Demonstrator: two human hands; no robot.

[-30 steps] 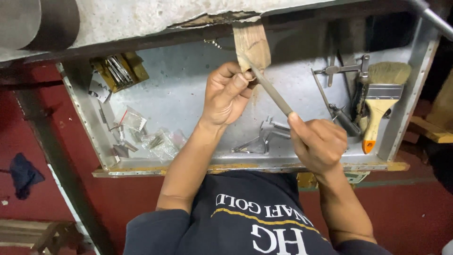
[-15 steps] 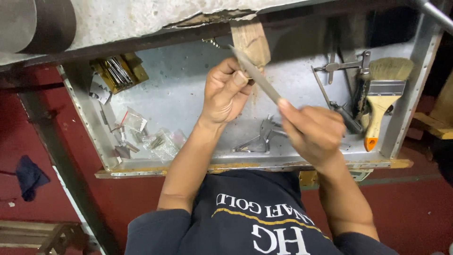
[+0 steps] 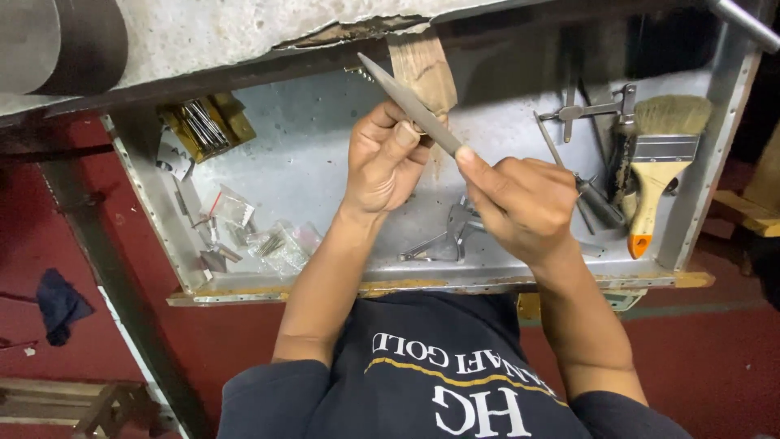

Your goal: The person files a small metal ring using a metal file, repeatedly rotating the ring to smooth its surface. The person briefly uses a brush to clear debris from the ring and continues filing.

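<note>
Gripping the grey metal file (image 3: 410, 106) in my right hand (image 3: 524, 203), I lay its blade across a small piece I cannot make out, pinched in my left hand (image 3: 386, 158) against the wooden peg (image 3: 422, 69). Below lies the metal tray (image 3: 301, 162) with a paintbrush (image 3: 658, 162), pliers (image 3: 447, 240) and small plastic packets (image 3: 260, 236). Since a second ago the file has been pushed forward, its tip higher past the peg.
</note>
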